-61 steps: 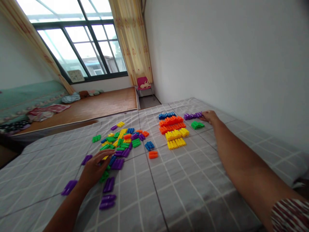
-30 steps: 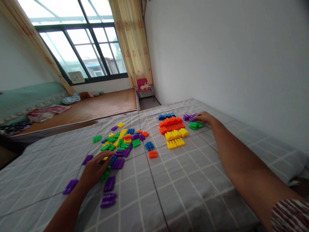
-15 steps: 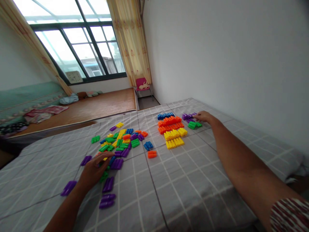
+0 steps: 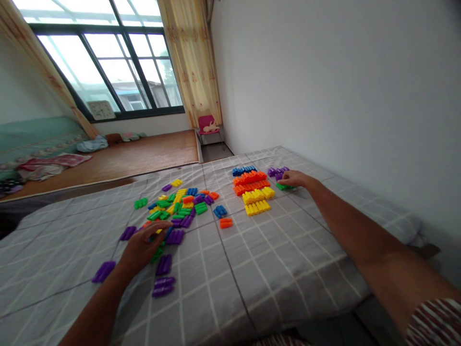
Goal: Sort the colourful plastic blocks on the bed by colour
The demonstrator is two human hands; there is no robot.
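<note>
Right of centre, right hand (image 4: 296, 179) touches green blocks (image 4: 283, 187), grip unclear; light pressure should spare purple blocks (image 4: 277, 171). Lower left, left hand (image 4: 141, 244) curls, grip unclear.

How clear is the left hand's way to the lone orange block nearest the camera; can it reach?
Probably yes: the left hand could pass over the low purple blocks by its fingertips, then cross bare cloth. The blue block lies beyond the orange block, seemingly out of the way.

The right sleeve (image 4: 435, 322) has maroon and white stripes.
</note>
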